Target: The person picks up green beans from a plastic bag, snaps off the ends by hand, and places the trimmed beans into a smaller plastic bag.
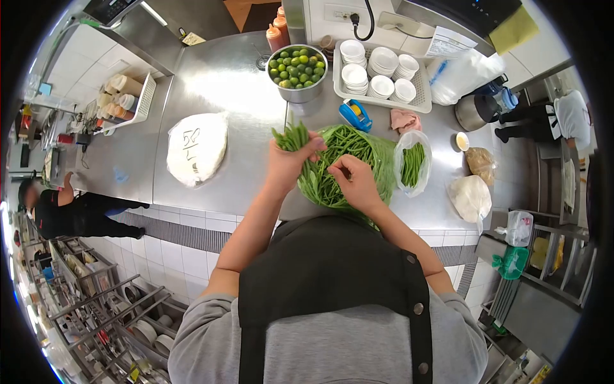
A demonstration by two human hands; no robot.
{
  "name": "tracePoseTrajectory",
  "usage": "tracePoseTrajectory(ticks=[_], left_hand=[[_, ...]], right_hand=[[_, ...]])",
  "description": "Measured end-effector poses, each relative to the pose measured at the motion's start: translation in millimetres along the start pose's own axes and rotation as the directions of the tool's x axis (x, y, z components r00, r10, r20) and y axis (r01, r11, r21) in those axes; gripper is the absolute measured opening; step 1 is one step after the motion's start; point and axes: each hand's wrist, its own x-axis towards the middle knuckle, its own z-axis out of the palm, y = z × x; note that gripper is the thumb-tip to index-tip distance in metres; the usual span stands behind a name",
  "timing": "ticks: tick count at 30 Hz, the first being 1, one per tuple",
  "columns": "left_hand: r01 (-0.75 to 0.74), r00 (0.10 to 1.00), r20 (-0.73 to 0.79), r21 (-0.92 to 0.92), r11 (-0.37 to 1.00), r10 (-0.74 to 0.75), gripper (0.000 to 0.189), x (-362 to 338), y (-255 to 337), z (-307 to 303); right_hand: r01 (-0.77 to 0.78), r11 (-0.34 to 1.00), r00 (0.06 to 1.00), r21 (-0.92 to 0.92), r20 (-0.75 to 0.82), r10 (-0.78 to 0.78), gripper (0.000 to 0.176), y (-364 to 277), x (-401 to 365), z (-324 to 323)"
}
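Observation:
My left hand is closed around a bunch of green beans, their tips sticking up past the fingers. Below and beside it lies a large open clear bag of loose green beans on the steel counter. Over the near right part of that bag, my right hand has its fingers curled together; whether anything is pinched in them is hidden. Just right of the big bag stands a smaller open plastic bag with green beans lined up inside.
Behind the beans are a blue tape dispenser, a steel pot of limes and a white crate of stacked cups. A white marked bag lies left; a pinkish cloth and filled bags sit right. Two people stand farther off.

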Motion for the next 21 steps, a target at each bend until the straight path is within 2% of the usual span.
tracePoseTrajectory(ticks=[1, 4, 7, 10, 13, 16, 17, 18, 19, 21], left_hand=[[0.006, 1.000, 0.029, 0.102, 0.995, -0.009, 0.009, -3.8, 2.3, 6.1], [-0.014, 0.995, 0.096, 0.060, 0.998, 0.008, 0.010, -12.1, -20.3, 19.0], [-0.013, 0.995, 0.099, 0.037, 0.999, 0.009, 0.009, -21.2, -32.2, 25.0], [-0.050, 0.992, 0.122, 0.060, 0.997, 0.042, 0.009, -30.7, -24.9, 32.3], [-0.040, 0.987, 0.159, 0.076, 0.996, 0.027, 0.009, -32.4, -1.3, 42.1], [0.044, 0.982, 0.181, 0.077, 0.996, -0.057, 0.010, -30.1, 0.8, 37.5], [0.080, 0.977, 0.192, 0.076, 0.994, -0.094, 0.010, -29.2, -1.4, 36.2], [0.086, 0.978, 0.186, 0.076, 0.993, -0.099, 0.011, -29.3, -3.4, 36.8], [0.094, 0.977, 0.182, 0.077, 0.993, -0.107, 0.012, -29.8, -5.2, 37.7], [0.113, 0.970, 0.201, 0.117, 0.987, -0.135, 0.015, -29.9, -11.8, 35.8]], right_hand=[[-0.106, 0.994, 0.994, -0.009, -0.016, 0.106, 0.019, 5.3, -0.2, 3.6], [-0.110, 0.989, 0.992, -0.097, -0.068, 0.103, 0.017, 27.6, 7.7, 11.5], [-0.057, 0.914, 0.995, -0.402, -0.100, 0.018, 0.019, 28.2, 16.1, 2.3], [-0.130, 0.872, 0.988, -0.473, -0.136, 0.074, 0.025, 65.1, 33.8, -2.4], [-0.274, 0.828, 0.959, -0.489, -0.071, 0.276, 0.035, 60.5, 42.3, -19.5], [-0.321, 0.823, 0.912, -0.468, 0.081, 0.402, 0.037, 46.5, 57.2, -38.0], [-0.362, 0.914, 0.912, -0.182, 0.136, 0.388, 0.035, 38.0, 58.0, -41.9], [-0.386, 0.915, 0.914, 0.120, 0.184, 0.361, 0.033, 25.5, 57.8, -45.7], [-0.388, 0.825, 0.921, 0.412, 0.218, 0.324, 0.033, 13.1, 57.1, -49.0], [-0.329, 0.860, 0.935, 0.389, 0.262, 0.239, 0.030, -13.0, 55.4, -53.2]])
